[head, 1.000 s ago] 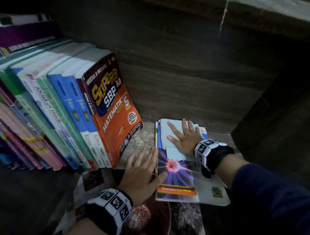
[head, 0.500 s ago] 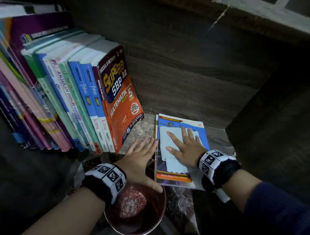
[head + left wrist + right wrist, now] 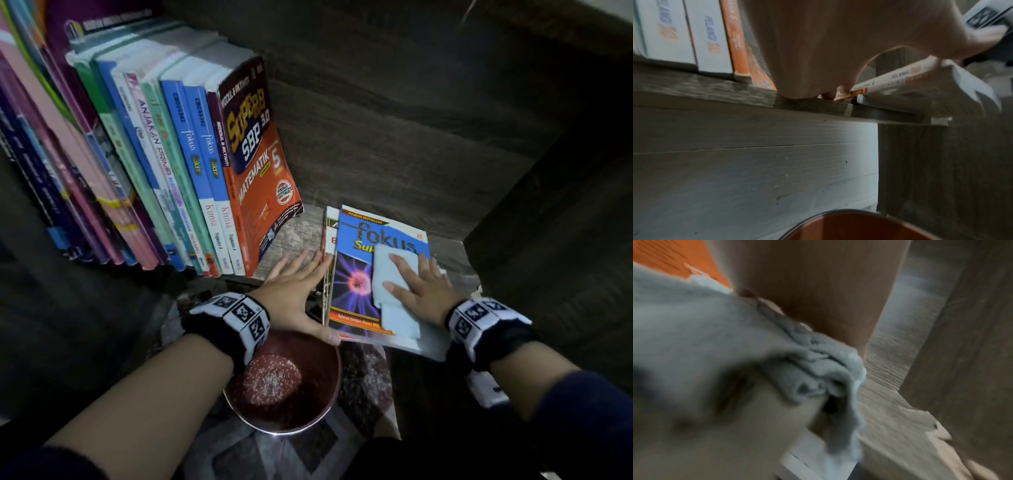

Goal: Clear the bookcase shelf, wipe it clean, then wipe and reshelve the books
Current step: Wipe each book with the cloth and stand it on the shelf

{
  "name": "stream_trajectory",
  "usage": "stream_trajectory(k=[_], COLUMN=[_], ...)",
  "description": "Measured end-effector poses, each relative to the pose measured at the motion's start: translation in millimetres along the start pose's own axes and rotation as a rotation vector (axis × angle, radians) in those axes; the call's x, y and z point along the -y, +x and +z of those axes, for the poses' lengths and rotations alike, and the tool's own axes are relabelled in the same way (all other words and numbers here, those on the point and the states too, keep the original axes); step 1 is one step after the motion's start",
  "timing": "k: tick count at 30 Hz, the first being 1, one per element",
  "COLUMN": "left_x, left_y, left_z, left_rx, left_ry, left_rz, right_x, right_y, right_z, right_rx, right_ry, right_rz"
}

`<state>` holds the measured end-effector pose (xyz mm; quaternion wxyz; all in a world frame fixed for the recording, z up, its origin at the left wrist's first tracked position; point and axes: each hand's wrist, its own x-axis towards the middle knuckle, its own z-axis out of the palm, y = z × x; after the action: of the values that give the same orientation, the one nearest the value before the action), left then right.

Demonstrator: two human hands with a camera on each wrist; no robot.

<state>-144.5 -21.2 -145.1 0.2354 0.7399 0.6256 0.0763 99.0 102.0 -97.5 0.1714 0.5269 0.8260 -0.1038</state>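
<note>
Dark wood-grain shelf point(image 3: 294, 236) carries a leaning row of upright books point(image 3: 191, 164) on your left and a small flat stack on your right. Your right hand point(image 3: 419, 291), fingers straight, presses a pale blue cloth point(image 3: 390, 294) onto the blue "fokus" book point(image 3: 356, 274) topping that stack. Its long axis runs away from you, with the near end overhanging the shelf edge. Your left hand point(image 3: 294, 294) lies open against the stack's spine side, thumb at the near corner, grasping nothing. The row stands just to the left of that hand, so judging by the layout, your left is nearer for standing the book up.
</note>
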Motion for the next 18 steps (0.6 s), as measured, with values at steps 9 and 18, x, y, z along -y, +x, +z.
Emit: stream_trajectory(k=[9, 18], left_x=[-5, -7], left_y=[18, 37], left_z=[-2, 22], left_rx=[-0.266, -0.396], left_ry=[-0.064, 0.105], left_rz=[-0.186, -0.291], right_x=[35, 42], right_y=[38, -9], right_z=[-16, 9], right_rx=[-0.010, -0.019], right_ry=[-0.030, -0.072], right_rz=[-0.035, -0.134])
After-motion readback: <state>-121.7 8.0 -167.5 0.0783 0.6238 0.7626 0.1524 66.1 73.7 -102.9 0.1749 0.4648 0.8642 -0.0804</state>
